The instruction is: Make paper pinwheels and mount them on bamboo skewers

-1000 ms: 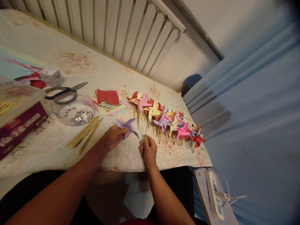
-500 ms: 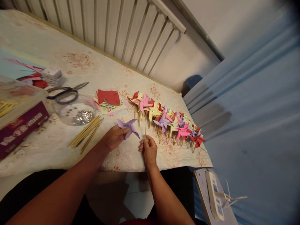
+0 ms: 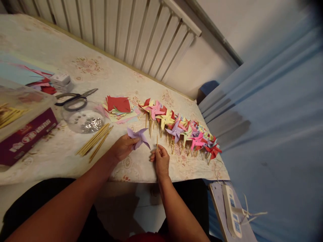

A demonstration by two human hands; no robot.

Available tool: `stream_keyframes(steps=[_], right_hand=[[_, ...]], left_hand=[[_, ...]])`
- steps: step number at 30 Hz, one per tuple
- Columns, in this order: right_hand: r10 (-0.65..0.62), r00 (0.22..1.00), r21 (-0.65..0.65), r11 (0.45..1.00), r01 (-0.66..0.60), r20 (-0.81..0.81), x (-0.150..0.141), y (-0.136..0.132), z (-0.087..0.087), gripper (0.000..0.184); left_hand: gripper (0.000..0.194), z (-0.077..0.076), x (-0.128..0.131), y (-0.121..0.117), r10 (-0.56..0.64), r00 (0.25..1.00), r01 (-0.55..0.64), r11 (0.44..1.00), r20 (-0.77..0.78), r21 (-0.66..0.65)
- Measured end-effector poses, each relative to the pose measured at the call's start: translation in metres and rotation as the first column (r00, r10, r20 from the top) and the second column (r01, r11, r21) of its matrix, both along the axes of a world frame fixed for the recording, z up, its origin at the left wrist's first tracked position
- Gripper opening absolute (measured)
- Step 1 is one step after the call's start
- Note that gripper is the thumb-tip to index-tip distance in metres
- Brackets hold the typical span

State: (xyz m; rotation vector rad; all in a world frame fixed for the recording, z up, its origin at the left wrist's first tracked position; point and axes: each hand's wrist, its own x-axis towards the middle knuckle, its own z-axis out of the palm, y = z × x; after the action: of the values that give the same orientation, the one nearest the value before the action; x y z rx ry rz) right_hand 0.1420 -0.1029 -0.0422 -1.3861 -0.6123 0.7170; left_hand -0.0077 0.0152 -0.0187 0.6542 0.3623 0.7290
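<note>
My left hand (image 3: 124, 148) pinches a folded purple paper pinwheel (image 3: 140, 136) between thumb and fingers, its blades pointing outward. A short way to the right, my right hand (image 3: 161, 161) is closed around a thin wooden stick (image 3: 157, 142) that stands upright out of the fist. Stick and pinwheel are apart. Beyond my right hand lies a long cluster of colourful paper pinwheels (image 3: 176, 130) on sticks. Left of my left hand, a bundle of wooden sticks (image 3: 94, 140) rests on the cloth.
A clear round dish (image 3: 72, 126) holds small metal pins. Scissors (image 3: 75, 101) lean on its rim. Behind are a stack of cut paper squares (image 3: 118, 105) and small white boxes (image 3: 60, 80). A purple box (image 3: 30, 137) stands left; a power strip (image 3: 230, 211) lies lower right.
The view has shifted slightly, so the things on the left appear a little further right. Both hands keep their holds, and the pinwheel and stick stay apart.
</note>
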Motion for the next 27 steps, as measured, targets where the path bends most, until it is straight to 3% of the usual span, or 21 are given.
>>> stream_keyframes(steps=[10,16,27], right_hand=[[0.074,0.993,0.075,0.995,-0.067,-0.094,0.009,-0.009,-0.006,0.025],[0.066,0.987,0.091,0.994,-0.054,-0.145,0.016,-0.015,-0.009,0.02],[0.195,0.938,0.179,0.973,-0.148,-0.286,0.014,-0.03,-0.005,0.033]], left_hand=[[0.014,-0.019,-0.021,-0.034,0.083,0.997,-0.083,0.996,-0.013,-0.036],[0.022,-0.015,-0.032,-0.052,0.226,0.974,-0.224,0.963,-0.003,-0.148],[0.02,-0.017,-0.036,-0.058,0.263,0.965,-0.258,0.947,-0.003,-0.19]])
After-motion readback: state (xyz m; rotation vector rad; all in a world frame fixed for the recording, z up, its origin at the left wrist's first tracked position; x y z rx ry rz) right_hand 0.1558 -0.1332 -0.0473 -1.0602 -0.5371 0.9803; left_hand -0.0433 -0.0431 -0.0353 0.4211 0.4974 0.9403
